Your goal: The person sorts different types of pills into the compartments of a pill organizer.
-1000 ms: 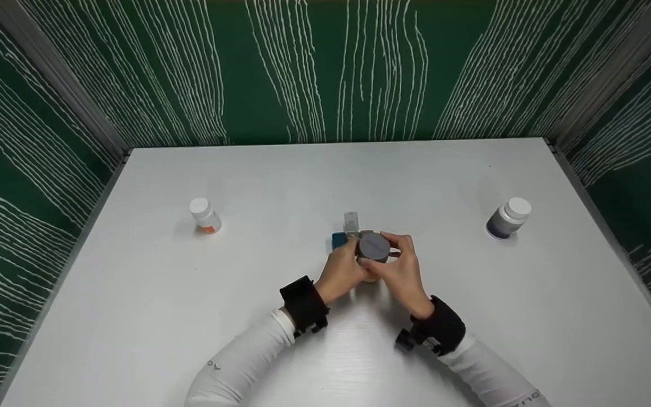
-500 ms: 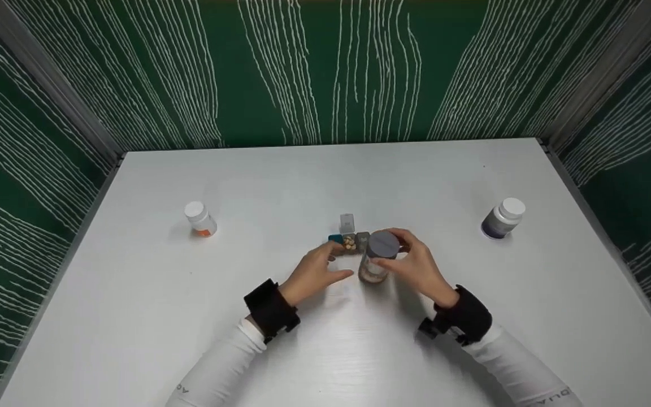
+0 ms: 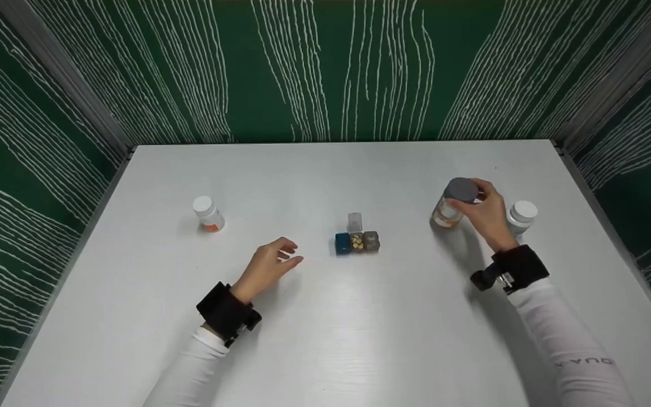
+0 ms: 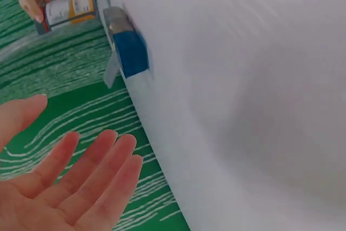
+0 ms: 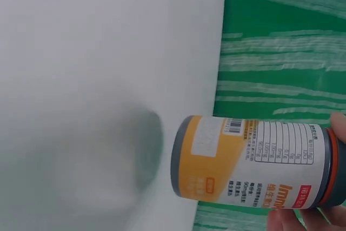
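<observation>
My right hand (image 3: 490,219) grips a supplement bottle (image 3: 445,213) by its grey lid (image 3: 462,190), right of the middle of the table. In the right wrist view the bottle (image 5: 251,160) shows an orange and white printed label, its base close over the white surface. My left hand (image 3: 265,268) hovers left of centre, fingers relaxed and holding nothing; the left wrist view shows its palm (image 4: 65,198). Between the hands sits a small pill box (image 3: 343,243) with a blue compartment, a middle one of tan pills (image 3: 357,242) under a raised clear lid (image 3: 355,222), and a greyish one.
A white-capped pill bottle (image 3: 523,216) stands just right of my right hand, partly hidden by it. Another white bottle (image 3: 208,213) with an orange mark stands at the left. Green, white-streaked panels (image 3: 325,73) border the white table (image 3: 280,181).
My right hand has carried the supplement bottle from beside the pill box to the right and back. My left hand has let go of the bottle and drawn off left, uncovering the pill box.
</observation>
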`<state>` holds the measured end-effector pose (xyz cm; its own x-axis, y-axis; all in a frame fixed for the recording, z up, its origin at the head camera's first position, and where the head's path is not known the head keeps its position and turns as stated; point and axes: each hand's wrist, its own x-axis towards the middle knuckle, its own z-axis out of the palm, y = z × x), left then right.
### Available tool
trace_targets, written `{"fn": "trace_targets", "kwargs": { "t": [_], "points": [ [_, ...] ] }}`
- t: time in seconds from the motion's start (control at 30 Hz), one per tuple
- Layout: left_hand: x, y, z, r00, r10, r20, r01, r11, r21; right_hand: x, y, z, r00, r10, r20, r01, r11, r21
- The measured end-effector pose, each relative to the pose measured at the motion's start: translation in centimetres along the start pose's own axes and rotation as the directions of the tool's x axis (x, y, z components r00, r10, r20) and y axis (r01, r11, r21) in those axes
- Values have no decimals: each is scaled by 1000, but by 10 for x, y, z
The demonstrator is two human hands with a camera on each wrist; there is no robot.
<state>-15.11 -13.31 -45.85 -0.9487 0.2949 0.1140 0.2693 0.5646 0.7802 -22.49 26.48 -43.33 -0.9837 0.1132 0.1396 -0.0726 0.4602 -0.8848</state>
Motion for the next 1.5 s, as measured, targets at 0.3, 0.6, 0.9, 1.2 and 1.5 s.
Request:
{"fn": "trace_targets", "kwargs": {
  "t": [0.3,0.6,0.9,1.2,1.5],
  "points": [
    [-3,-6,-1,998,-58,4,58,998,8,25,31,-8,987,81,-138,-80,997,9],
    [3,-5,7,999,-43,34,43,999,-5,29,32,-14,995,80,-65,-81,997,-13],
    [26,10,21,994,-35,104,28,997,67,-1,0,-2,971,-169,-170,165,986,-37],
    [63,25,53,986,-34,165,-2,977,212,-41,-31,52,949,-295,111,276,948,161],
    [76,22,72,986,-58,155,9,953,303,-35,-5,94,908,-213,361,146,968,205]
  ]
}}
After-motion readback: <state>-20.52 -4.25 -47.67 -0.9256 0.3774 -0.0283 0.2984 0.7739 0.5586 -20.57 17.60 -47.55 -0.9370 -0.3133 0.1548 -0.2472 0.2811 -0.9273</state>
